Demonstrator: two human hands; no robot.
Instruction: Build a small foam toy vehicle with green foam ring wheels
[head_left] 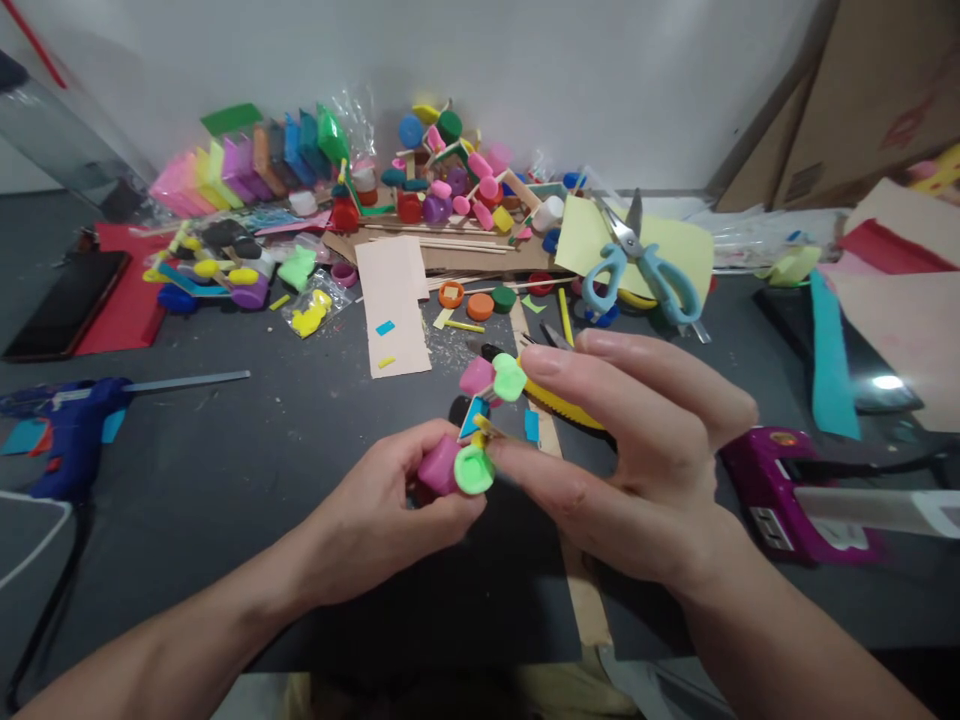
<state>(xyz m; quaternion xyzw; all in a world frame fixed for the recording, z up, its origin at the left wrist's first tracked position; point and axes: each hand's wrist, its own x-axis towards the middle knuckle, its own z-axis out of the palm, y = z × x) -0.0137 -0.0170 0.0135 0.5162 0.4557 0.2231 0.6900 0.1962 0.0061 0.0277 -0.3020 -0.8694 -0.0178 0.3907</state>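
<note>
In my left hand is a small handmade toy car, gripped by its near end between thumb and fingers. It has pink cap-like wheels, bright green clay pieces on their ends, a blue patch and a small yellow stick. My right hand is beside it with the fingers spread; the index fingertip is near the far green piece and the thumb tip is at the yellow stick. Whether the thumb touches the toy is hard to tell. Behind the right fingers lies a yellow-handled tool, partly hidden.
A blue glue gun lies at left, near a phone. Light-blue scissors rest on yellow paper. Pink card, coloured caps and a heap of craft pieces line the back. A purple device sits at right.
</note>
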